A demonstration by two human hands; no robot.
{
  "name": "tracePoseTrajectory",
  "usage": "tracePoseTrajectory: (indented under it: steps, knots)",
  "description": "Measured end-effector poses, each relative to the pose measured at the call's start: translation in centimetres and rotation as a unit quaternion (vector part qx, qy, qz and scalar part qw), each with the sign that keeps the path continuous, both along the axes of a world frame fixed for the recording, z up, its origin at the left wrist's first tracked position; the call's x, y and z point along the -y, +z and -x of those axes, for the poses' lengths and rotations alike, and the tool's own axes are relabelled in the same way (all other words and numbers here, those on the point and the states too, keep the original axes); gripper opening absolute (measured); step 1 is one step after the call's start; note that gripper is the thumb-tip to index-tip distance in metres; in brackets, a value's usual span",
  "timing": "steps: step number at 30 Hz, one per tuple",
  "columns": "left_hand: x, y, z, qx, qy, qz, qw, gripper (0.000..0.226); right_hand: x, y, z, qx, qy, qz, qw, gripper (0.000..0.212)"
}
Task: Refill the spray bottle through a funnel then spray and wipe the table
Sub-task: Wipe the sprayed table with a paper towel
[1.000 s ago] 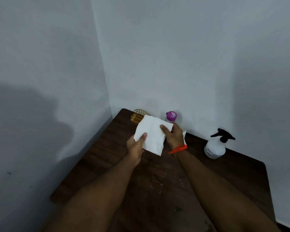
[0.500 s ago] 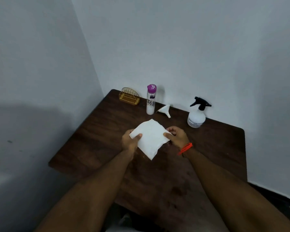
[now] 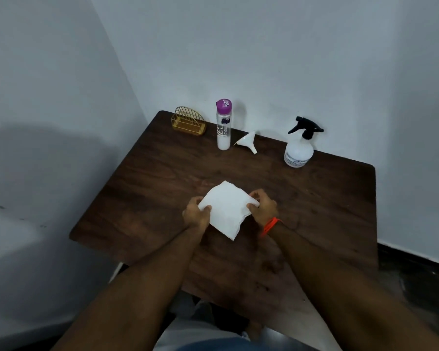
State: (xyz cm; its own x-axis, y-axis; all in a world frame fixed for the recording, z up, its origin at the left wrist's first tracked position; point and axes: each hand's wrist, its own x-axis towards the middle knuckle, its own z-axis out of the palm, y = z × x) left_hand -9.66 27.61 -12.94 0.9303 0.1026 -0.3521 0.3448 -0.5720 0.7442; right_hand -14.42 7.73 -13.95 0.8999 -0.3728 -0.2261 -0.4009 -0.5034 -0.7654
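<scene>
A folded white tissue [image 3: 226, 209] is held just above the middle of the dark wooden table [image 3: 150, 178]. My left hand [image 3: 197, 216] pinches its left edge and my right hand [image 3: 262, 206], with an orange band at the wrist, pinches its right edge. At the back right stands a white spray bottle [image 3: 299, 150] with a black trigger head. A white funnel [image 3: 249, 143] lies on its side left of it. A tall clear bottle with a purple cap [image 3: 224, 125] stands upright further left.
A gold wire holder [image 3: 188, 121] sits at the table's back left corner. White walls close in behind and on the left. The table's right edge and front edge drop to a dark floor [image 3: 416, 274].
The view has tilted down and pulled back, so the whole table shows. Both hands brought the tissue down and toward me, from in front of the bottles to over the table's middle.
</scene>
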Motion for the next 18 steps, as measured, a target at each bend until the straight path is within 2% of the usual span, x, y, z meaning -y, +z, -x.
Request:
tracePoseTrajectory:
  steps: [3, 5, 8, 10, 11, 13, 18]
  knots:
    - [0.2, -1.1, -0.5, 0.038, -0.057, -0.123, 0.99, 0.056, -0.9, -0.7, -0.9, -0.005, 0.048, 0.142, 0.989, 0.043]
    - [0.1, -1.8, 0.0, 0.085, -0.157, -0.193, 0.965, 0.062, -2.0, -1.0, -0.9, -0.006, 0.112, 0.182, 0.977, 0.049]
    - [-0.1, -3.1, 0.6, 0.108, -0.352, -0.202, 0.907, 0.072, -3.5, -2.5, -0.7, 0.027, 0.211, 0.219, 0.952, 0.05]
    - [-0.1, -4.1, 1.6, 0.129, -0.445, -0.214, 0.86, 0.071, -4.2, -3.6, -0.2, 0.026, 0.258, 0.238, 0.936, 0.053]
    - [-0.1, -4.8, 2.0, 0.139, -0.471, -0.22, 0.843, 0.07, -4.5, -4.0, 0.1, 0.019, 0.28, 0.241, 0.929, 0.06]
    - [-0.2, -6.3, 2.4, 0.123, -0.484, -0.227, 0.836, 0.07, -4.9, -4.6, 0.4, -0.008, 0.314, 0.239, 0.919, 0.073]
    - [-0.2, -7.3, 2.6, 0.158, -0.504, -0.269, 0.805, 0.073, -4.9, -6.3, 1.0, -0.008, 0.32, 0.278, 0.906, 0.062]
